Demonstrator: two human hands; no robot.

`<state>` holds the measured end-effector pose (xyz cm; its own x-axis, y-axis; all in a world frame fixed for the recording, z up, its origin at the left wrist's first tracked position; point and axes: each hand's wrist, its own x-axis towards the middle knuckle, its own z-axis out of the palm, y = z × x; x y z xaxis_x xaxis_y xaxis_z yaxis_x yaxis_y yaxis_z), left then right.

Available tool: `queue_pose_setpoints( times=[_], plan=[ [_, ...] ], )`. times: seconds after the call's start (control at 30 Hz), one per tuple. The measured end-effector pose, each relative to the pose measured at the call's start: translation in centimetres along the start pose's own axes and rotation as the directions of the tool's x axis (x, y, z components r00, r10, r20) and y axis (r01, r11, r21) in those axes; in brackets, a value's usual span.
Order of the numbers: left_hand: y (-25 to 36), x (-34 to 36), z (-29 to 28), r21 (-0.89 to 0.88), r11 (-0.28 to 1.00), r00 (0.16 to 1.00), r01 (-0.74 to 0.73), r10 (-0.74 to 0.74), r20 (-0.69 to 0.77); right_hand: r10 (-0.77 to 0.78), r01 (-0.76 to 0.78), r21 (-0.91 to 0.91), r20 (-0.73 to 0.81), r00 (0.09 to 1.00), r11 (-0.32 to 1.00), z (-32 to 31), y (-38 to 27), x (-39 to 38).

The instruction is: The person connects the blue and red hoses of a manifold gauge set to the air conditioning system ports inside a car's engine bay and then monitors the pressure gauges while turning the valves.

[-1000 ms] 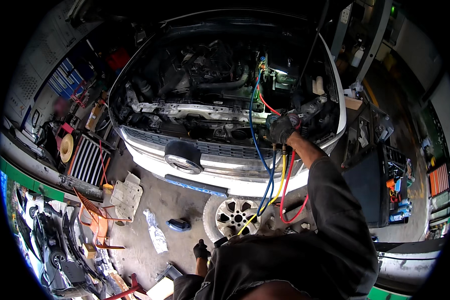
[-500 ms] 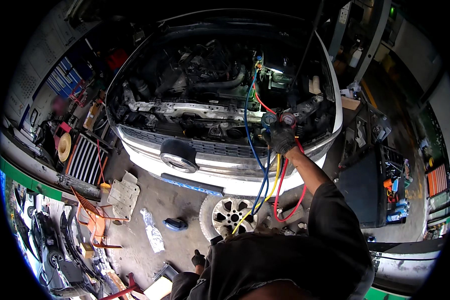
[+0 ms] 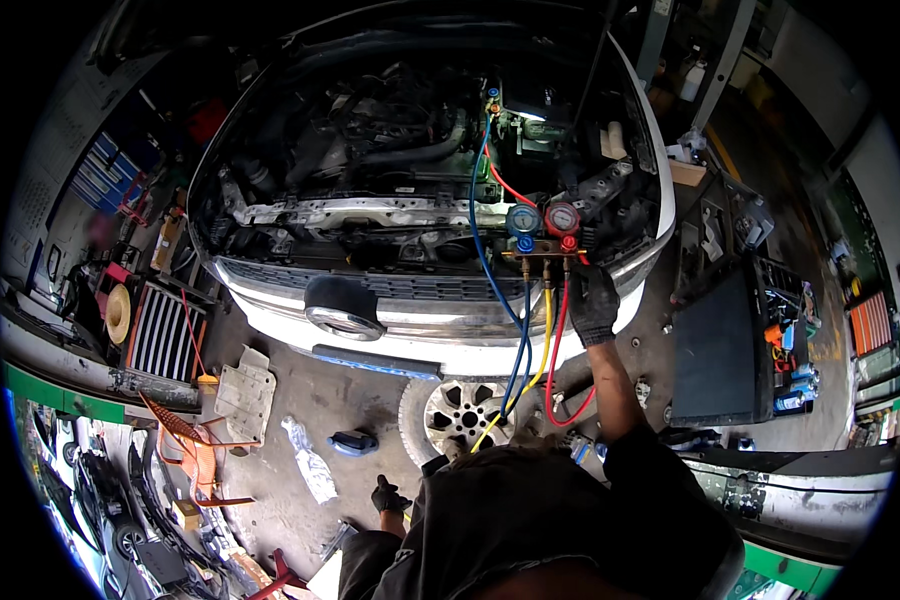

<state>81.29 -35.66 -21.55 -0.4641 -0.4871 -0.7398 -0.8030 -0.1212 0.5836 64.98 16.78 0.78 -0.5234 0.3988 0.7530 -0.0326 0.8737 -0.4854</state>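
Observation:
A gauge manifold (image 3: pixel 545 248) with a blue gauge (image 3: pixel 523 220) and a red gauge (image 3: pixel 562 219) rests at the front edge of the engine bay. Blue, yellow and red hoses hang from it, and thinner blue and red lines run up to fittings (image 3: pixel 493 100) in the bay. My right hand (image 3: pixel 595 303), in a black glove, lies just below the manifold's right end beside the red hose (image 3: pixel 562 315). Its fingers look stretched forward, their tips partly lost against dark parts. Low by my body, my gloved left hand (image 3: pixel 390 496) has its fingers apart; a bit of yellow shows near its wrist.
The white car (image 3: pixel 270 300) has its hood up. A wheel (image 3: pixel 460 418) lies on the floor before it. Left of that are a plastic wrapper (image 3: pixel 310 462), a blue-grey part (image 3: pixel 352 443) and an orange chair (image 3: pixel 198 455). A dark cart (image 3: pixel 720 350) stands right.
My right hand has come off the manifold's front and moved down to its right, so both gauges show. My left hand has risen slightly. The whole view has shifted a little.

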Motion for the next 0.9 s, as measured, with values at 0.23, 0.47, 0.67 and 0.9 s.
queue_pose_setpoints(
  times=[0.23,0.47,0.67,0.9],
  plan=[
    [-1.8,-0.3,0.4,0.201,0.967,0.988,-0.157,0.155,0.025,0.36,-0.397,0.146,0.225,0.905,0.906,-1.1,-1.4,-10.9],
    [-2.2,0.5,-0.5,0.217,0.965,0.989,-0.148,0.149,0.01,0.216,-0.144,-0.28,0.249,0.944,0.949,0.2,-3.3,-3.3],
    [0.7,0.4,0.5,0.092,0.995,0.997,-0.041,0.035,0.066,0.22,-0.007,-0.408,0.476,0.851,0.913,6.6,-4.4,5.4],
    [-1.0,-1.1,-0.3,-0.049,0.98,0.958,-0.191,0.197,0.209,0.1,0.143,-0.385,0.546,0.831,0.912,9.6,-1.6,4.8]
  ],
)
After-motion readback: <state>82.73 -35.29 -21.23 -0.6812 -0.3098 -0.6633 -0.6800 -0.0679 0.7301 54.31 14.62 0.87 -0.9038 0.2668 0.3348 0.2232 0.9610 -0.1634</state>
